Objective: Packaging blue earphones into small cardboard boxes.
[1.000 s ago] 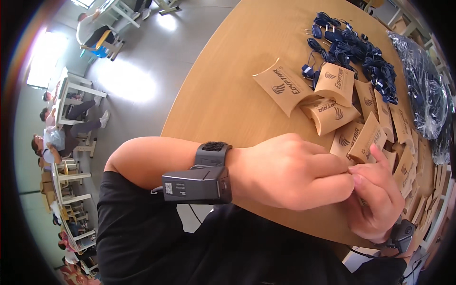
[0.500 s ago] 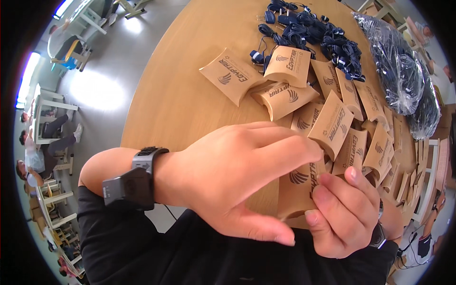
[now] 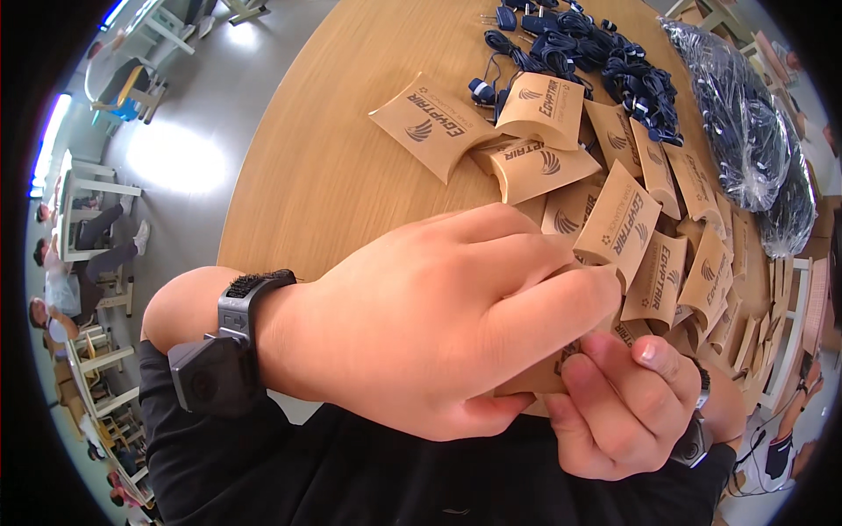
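Observation:
Close to my body, both my hands meet on a brown cardboard pillow box (image 3: 537, 377) with dark print. My left hand (image 3: 452, 329) lies over it, fingers bent across the top and thumb tucked at its lower edge, covering most of it. At the box's right end, my right hand (image 3: 624, 408) curls with fingertips and thumb pinched together; the exact contact is partly hidden. A black strap with a dark box-shaped device (image 3: 215, 373) sits on my left wrist. Beyond my hands lies a heap of similar pillow boxes (image 3: 618, 223).
Behind the boxes, navy earphones with coiled cords (image 3: 574, 53) lie in a tangle on the wooden table (image 3: 316, 149). Clear plastic bags (image 3: 741, 131) of dark items stand at the right. The curved table edge runs along the left; people sit at benches beyond.
My left hand has moved slightly right and closed over the pillow box, its thumb drawn in. Less of the box shows now. My right hand has shifted a little left.

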`<state>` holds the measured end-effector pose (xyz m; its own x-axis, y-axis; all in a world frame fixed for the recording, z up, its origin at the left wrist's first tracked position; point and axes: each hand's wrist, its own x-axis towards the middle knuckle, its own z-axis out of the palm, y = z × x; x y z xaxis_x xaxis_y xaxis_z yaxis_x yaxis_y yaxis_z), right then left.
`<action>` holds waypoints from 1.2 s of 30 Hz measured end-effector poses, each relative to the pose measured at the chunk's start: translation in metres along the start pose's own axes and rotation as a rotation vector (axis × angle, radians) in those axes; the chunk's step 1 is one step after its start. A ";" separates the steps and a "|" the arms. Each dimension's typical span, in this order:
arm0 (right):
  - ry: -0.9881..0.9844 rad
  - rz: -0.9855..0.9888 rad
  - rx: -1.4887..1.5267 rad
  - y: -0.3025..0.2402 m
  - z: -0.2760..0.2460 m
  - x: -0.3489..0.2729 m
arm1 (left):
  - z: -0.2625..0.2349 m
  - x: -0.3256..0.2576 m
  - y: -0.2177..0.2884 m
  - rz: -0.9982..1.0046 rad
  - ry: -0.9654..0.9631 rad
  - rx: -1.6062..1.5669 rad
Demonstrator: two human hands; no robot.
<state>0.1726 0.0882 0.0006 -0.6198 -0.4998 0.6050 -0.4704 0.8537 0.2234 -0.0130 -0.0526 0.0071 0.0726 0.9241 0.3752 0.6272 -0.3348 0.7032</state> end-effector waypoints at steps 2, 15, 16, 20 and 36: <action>0.008 0.011 -0.012 -0.001 -0.004 -0.003 | 0.004 0.005 0.003 0.000 0.028 -0.080; -0.154 0.612 0.491 0.015 -0.004 0.005 | -0.004 0.002 0.006 -0.060 -0.011 0.070; -0.187 0.657 0.522 0.013 -0.005 0.006 | -0.003 0.002 0.007 -0.052 -0.019 0.102; -0.277 0.735 0.497 0.010 -0.010 0.010 | 0.005 0.001 0.010 -0.068 -0.012 0.095; -0.445 0.484 0.307 -0.009 -0.008 0.010 | -0.090 0.011 0.040 -0.153 0.163 -0.144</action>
<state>0.1759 0.0772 0.0109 -0.9693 -0.1442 0.1992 -0.1934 0.9474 -0.2551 -0.0569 -0.0720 0.0936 -0.1480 0.9281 0.3417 0.5035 -0.2267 0.8337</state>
